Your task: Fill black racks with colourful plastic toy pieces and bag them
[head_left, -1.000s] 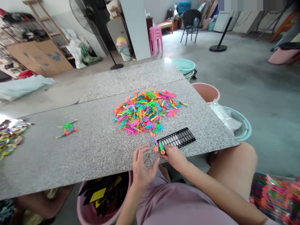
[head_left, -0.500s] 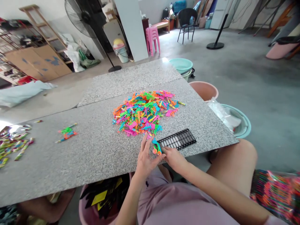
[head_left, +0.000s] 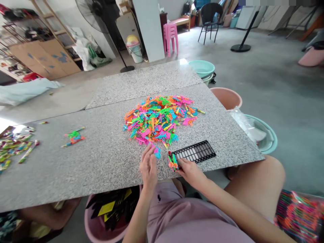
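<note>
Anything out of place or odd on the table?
Mildly odd: a small cluster of plastic pieces sits alone on the table, apart from both the big multicoloured pile and the shiny pile at far left. No obvious spill.

The person wears plain, dusty-mauve fabric clothing (head_left: 202, 219) bearing a small dark emblem (head_left: 159, 198), with left hand (head_left: 149, 167), right hand (head_left: 189, 169) and right knee (head_left: 270, 172) bare.
</note>
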Demonstrator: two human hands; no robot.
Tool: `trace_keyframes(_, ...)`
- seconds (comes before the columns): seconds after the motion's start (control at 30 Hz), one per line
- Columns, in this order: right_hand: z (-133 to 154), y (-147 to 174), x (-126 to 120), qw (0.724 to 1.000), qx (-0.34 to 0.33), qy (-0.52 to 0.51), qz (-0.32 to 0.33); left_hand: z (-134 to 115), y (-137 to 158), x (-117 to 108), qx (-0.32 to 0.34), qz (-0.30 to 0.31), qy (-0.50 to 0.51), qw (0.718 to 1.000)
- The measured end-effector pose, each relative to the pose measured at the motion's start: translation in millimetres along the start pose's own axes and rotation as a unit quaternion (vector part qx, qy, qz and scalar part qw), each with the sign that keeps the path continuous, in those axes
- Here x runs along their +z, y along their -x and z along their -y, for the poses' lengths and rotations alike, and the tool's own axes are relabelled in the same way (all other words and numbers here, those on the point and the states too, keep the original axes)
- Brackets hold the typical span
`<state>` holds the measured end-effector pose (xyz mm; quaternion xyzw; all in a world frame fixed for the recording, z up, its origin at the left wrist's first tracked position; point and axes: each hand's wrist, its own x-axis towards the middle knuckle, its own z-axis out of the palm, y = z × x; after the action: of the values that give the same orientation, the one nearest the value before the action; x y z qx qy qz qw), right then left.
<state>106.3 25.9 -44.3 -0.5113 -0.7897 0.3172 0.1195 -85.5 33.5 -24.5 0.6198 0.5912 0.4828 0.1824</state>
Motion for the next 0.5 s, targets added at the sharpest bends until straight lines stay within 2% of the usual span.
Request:
trace_keyframes(0.07,-2,4,2,1.0,-0.003,-0.012,-0.002,23,-3,1,-0.077,-0.063,0.0,0.995)
trace_keyframes(0.1,-4,6,1,1.0,-0.007,-0.022,0.0,34,-4,1,-0.1,-0.071,-0.005,0.992)
trace_keyframes(0.23,-17,4,-13,0.998,-0.018,-0.049,-0.037,60,-8,-7,-0.107,-0.043,-0.041,0.992)
trace_keyframes(0.33,-27,-17,-21,0.994,-0.033,-0.034,-0.096,53,-4,-9,-0.102,-0.053,-0.09,0.989)
trace_keyframes(0.4,-31,-35,-19,0.992,-0.068,-0.023,-0.102,42,3,-4,-0.084,-0.057,-0.133,0.986)
trace_keyframes(0.43,-32,-43,-16,0.991,-0.088,-0.018,-0.098,37,6,1,-0.059,-0.033,-0.142,0.988)
trace_keyframes(0.5,-32,-55,-8,0.988,-0.125,-0.01,-0.093,31,9,12,0.01,0.057,-0.127,0.99)
